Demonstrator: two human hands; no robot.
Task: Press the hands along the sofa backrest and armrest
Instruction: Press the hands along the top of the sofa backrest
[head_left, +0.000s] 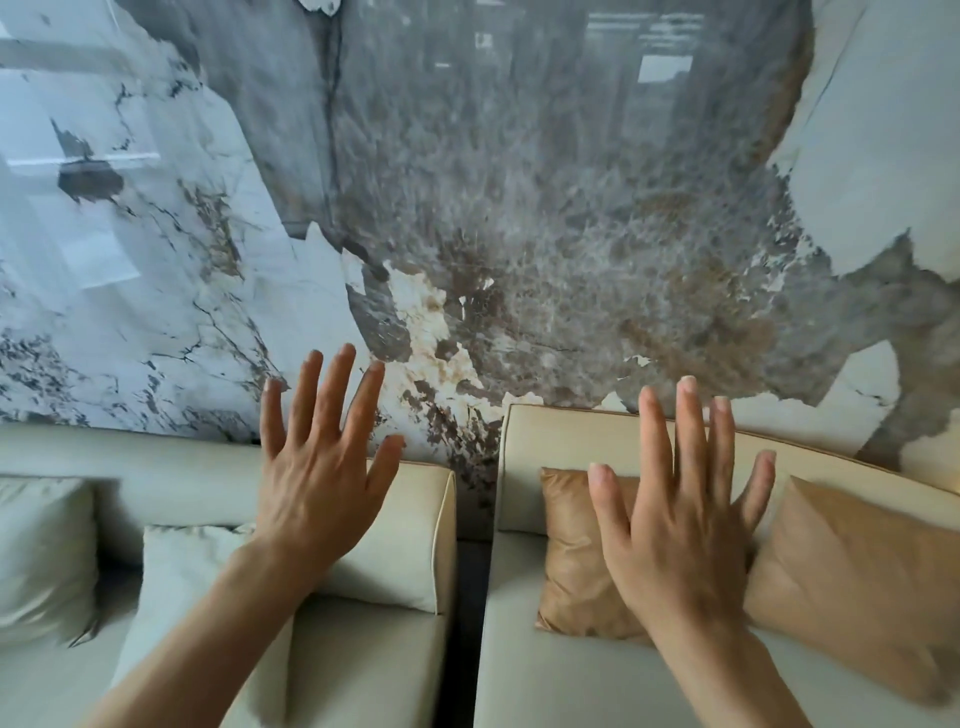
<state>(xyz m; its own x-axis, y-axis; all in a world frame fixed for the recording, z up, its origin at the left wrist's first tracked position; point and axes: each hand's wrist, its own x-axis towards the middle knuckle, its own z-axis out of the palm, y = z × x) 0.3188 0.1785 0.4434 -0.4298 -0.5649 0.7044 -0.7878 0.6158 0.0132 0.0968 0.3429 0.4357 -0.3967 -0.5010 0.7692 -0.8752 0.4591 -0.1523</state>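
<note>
Both hands raised flat with fingers spread wide, holding nothing: left hand (317, 483) in front of the left sofa section's backrest (156, 483), right hand (685, 525) in front of the right section's backrest (571, 436). Impossible to tell whether either palm is already touching upholstery or only hovering before it. Just below and beside the right fingers (691, 431), two tan cushions: one (571, 551) under the thumb side, the other (857, 582) off the little-finger side. Below the left wrist, a pale cushion (187, 582); another pale cushion (41, 551) well out past the little-finger side. Between the two hands, a dark gap (475, 571) separating the sofa sections, with the marble-patterned wall (519, 208) behind the fingertips. Likely risks: pressing the right palm onto a loose cushion instead of the backrest, so the cushion slides or tips; sweeping either hand inward and dropping off the section's edge into the gap; reaching too high and pressing against the wall rather than the top edge. Armrest not clearly identifiable here, so possibly missed altogether if the pass stays on the backrests. Slight blur at the edges, so fine contact not judgeable.
</note>
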